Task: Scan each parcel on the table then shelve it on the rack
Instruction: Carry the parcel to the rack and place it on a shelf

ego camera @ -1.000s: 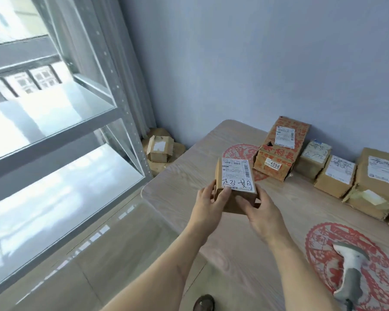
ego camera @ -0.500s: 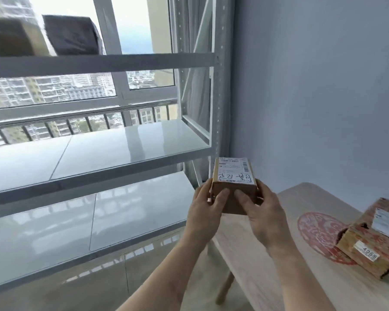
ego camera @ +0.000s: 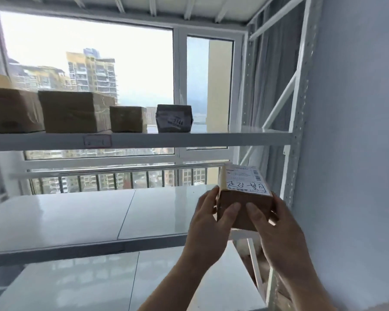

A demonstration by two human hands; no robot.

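Brown cardboard, a small parcel [ego camera: 245, 207] with a white shipping label [ego camera: 247, 181] on its top face, sits clasped between both hands in the head view, low and to the right. The left hand [ego camera: 208, 223] grips its left side with the thumb across the near face; the right hand [ego camera: 279, 227] grips the right side likewise. The parcel's long axis runs away from the person, toward the rack [ego camera: 299, 135]. It hovers just above the right end of the white middle shelf [ego camera: 76, 216], not yet set down. The upper shelf [ego camera: 189, 140], up and to the left, carries three brown boxes [ego camera: 76, 112] and a grey-wrapped parcel [ego camera: 174, 118], with bare board to their right. Shelving probably means pushing forward, or lifting up and left.
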